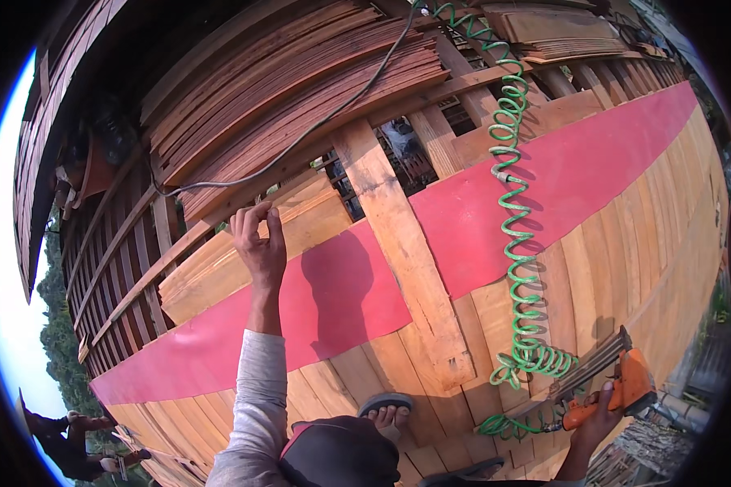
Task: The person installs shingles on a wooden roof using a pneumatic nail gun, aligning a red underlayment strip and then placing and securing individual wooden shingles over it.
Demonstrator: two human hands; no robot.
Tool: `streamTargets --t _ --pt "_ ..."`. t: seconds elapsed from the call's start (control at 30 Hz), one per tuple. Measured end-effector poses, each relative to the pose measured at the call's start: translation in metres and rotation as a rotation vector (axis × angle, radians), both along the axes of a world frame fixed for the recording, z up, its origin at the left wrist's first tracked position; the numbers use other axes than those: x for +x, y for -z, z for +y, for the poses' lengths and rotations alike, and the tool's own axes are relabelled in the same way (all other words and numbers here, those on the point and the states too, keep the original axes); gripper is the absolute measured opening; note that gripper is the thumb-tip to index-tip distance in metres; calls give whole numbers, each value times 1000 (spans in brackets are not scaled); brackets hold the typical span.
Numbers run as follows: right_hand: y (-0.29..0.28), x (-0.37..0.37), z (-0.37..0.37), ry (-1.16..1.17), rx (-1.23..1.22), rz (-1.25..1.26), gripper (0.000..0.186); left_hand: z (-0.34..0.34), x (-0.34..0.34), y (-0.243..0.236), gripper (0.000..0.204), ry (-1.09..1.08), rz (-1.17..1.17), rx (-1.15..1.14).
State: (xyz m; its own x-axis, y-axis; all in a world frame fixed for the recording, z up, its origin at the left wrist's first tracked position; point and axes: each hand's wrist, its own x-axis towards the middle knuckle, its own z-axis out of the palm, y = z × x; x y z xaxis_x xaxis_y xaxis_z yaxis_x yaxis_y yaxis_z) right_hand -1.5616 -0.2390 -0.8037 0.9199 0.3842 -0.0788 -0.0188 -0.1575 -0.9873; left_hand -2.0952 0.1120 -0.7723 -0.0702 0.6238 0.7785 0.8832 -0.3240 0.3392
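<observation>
My left hand (260, 239) is raised above the red sheet (191, 353), its fingers curled in and thumb bent toward them. Whether anything small sits inside those fingers cannot be seen. Low on the right, my right hand (599, 426) grips an orange nail gun (638, 380) with a long metal magazine. A coiled green air hose (512, 207) hangs from the top and bunches beside the tool, where a loop meets its fitting. One wide plank (406, 272) lies across the red sheet, its near end over the wooden shingles (577, 260). A small pile of boards (248, 252) rests behind my left hand.
Long stacks of thin wooden boards (292, 97) lie on the open roof battens (122, 235), with gaps between them. A dark cable (333, 114) runs over the stacks. My sandalled foot (386, 410) stands on the shingles. Another person (65, 446) is at the lower left edge.
</observation>
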Motion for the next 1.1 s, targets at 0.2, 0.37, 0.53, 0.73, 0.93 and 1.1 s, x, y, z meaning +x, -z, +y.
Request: streamTargets --t 0.2,0.37,0.53,0.73,0.93,1.1 --pt "27 20 -15 -82 -74 111 36 -12 -18 -9 24 -38 316 -158" --pt "25 21 -14 -177 -40 15 38 -26 7 30 44 -49 428 -337" --pt "17 4 -15 -177 -5 169 34 -33 8 33 51 -115 496 -268" --pt "-42 1 -33 -240 -52 180 29 -30 20 5 29 -38 420 -596" --pt "-110 -35 -45 18 110 271 28 96 -121 -72 16 293 97 -503" --pt "-204 -26 -130 140 -22 372 20 111 -19 -198 16 334 64 -439"
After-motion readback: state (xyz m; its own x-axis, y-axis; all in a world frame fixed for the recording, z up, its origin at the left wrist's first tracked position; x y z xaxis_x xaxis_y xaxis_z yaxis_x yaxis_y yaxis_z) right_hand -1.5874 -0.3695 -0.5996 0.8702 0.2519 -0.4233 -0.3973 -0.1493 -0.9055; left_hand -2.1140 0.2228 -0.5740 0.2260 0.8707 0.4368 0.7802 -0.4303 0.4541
